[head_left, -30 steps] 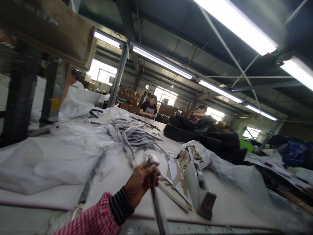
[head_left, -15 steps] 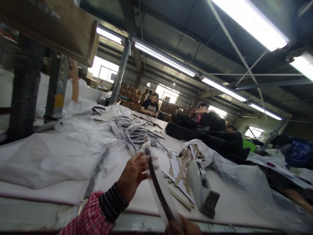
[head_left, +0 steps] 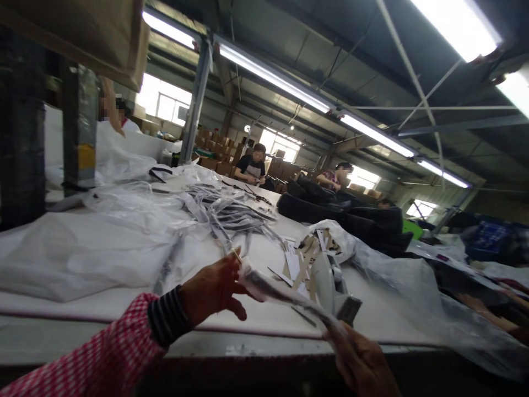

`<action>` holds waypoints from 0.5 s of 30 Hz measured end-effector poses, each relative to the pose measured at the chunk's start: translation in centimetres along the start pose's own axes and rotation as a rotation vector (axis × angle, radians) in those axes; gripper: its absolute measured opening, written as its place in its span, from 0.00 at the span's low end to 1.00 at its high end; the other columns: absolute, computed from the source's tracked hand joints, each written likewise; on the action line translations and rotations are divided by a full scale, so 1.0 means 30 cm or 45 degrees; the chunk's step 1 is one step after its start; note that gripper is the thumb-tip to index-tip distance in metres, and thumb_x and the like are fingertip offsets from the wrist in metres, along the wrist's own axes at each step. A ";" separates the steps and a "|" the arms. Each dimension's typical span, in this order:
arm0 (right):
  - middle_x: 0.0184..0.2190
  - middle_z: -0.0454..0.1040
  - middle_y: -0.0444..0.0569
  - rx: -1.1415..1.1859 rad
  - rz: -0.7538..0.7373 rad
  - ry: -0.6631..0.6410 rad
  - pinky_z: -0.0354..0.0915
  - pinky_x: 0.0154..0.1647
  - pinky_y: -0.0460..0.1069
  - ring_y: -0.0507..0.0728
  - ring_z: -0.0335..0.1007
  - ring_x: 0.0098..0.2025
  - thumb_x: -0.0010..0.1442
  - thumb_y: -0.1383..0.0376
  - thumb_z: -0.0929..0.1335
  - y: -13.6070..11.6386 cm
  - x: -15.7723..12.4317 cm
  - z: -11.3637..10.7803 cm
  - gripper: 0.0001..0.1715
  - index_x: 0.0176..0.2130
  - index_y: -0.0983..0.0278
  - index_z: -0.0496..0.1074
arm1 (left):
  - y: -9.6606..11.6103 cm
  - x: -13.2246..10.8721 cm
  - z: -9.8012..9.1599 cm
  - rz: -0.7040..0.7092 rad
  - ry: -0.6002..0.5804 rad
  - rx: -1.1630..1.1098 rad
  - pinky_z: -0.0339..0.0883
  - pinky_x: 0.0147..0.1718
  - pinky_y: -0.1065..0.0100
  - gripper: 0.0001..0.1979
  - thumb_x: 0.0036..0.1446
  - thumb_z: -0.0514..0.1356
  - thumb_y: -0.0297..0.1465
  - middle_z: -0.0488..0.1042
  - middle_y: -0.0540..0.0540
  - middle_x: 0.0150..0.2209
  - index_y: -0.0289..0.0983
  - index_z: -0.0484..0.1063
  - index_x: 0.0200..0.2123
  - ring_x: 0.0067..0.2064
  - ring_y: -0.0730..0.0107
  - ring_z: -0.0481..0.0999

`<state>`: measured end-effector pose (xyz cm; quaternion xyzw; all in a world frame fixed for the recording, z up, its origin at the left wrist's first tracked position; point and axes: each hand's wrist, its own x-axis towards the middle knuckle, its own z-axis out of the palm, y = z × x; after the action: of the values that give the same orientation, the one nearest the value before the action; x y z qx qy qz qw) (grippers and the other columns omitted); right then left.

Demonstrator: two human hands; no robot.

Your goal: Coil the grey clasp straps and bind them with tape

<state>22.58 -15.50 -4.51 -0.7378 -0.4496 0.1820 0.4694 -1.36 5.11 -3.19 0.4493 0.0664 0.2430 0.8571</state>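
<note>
A dark strap in a clear plastic sleeve (head_left: 285,291) stretches slantwise across the front of the table. My right hand (head_left: 363,355) is closed around its lower end, at the bottom of the view. Close to the sleeve's far end is my left hand (head_left: 212,289), thumb and fingers spread; whether the fingertips touch the plastic I cannot tell. A thin metallic piece (head_left: 237,255) shows by the left fingertips. Just beyond the strap stands a grey tape dispenser (head_left: 324,275), beside a heap of beige and white card strips (head_left: 303,264).
Grey straps in plastic (head_left: 227,207) lie heaped mid-table. Plastic sheeting (head_left: 82,248) covers the left side, and more (head_left: 413,281) lies at right. Black padded items (head_left: 343,212) are piled behind. Co-workers (head_left: 253,165) sit at the far end; another person's arm (head_left: 487,314) shows at right.
The sleeved strap has swung from steep to flatter, its lower end moving right and up with my right hand. My left hand has spread its fingers from their grip. The view has shifted slightly.
</note>
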 end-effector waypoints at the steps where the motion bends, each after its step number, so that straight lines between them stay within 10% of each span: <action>1: 0.14 0.52 0.38 0.000 -0.017 0.009 0.47 0.18 0.46 0.49 0.45 0.18 0.58 0.38 0.66 -0.009 0.008 -0.010 0.31 0.27 0.62 0.72 | 0.002 -0.012 0.010 -0.023 -0.038 0.020 0.76 0.27 0.60 0.22 0.59 0.59 0.48 0.80 0.34 0.39 0.34 0.78 0.38 0.41 0.47 0.80; 7: 0.16 0.51 0.36 0.022 -0.078 0.053 0.42 0.20 0.46 0.48 0.43 0.19 0.61 0.41 0.66 -0.008 0.048 -0.080 0.28 0.30 0.63 0.68 | 0.031 -0.103 0.080 -0.085 -0.091 0.161 0.76 0.38 0.55 0.19 0.40 0.66 0.27 0.78 0.36 0.48 0.34 0.82 0.40 0.42 0.49 0.78; 10: 0.16 0.53 0.36 0.042 -0.112 0.138 0.43 0.20 0.46 0.48 0.45 0.19 0.62 0.44 0.66 0.004 0.039 -0.105 0.27 0.28 0.63 0.66 | 0.006 -0.124 0.092 -0.178 -0.137 0.145 0.75 0.40 0.54 0.23 0.41 0.67 0.33 0.74 0.35 0.55 0.34 0.81 0.44 0.48 0.44 0.76; 15: 0.15 0.54 0.37 0.043 -0.236 0.198 0.48 0.21 0.45 0.48 0.47 0.19 0.64 0.46 0.66 -0.040 0.005 -0.105 0.27 0.24 0.62 0.63 | -0.190 -0.103 0.084 -0.450 -0.131 0.185 0.69 0.22 0.70 0.23 0.54 0.64 0.49 0.78 0.40 0.45 0.43 0.77 0.49 0.32 0.64 0.77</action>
<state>24.23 -16.86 -1.90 -0.6970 -0.4749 0.0878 0.5301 -1.20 -0.96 -6.60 0.5031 0.1177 0.0598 0.8541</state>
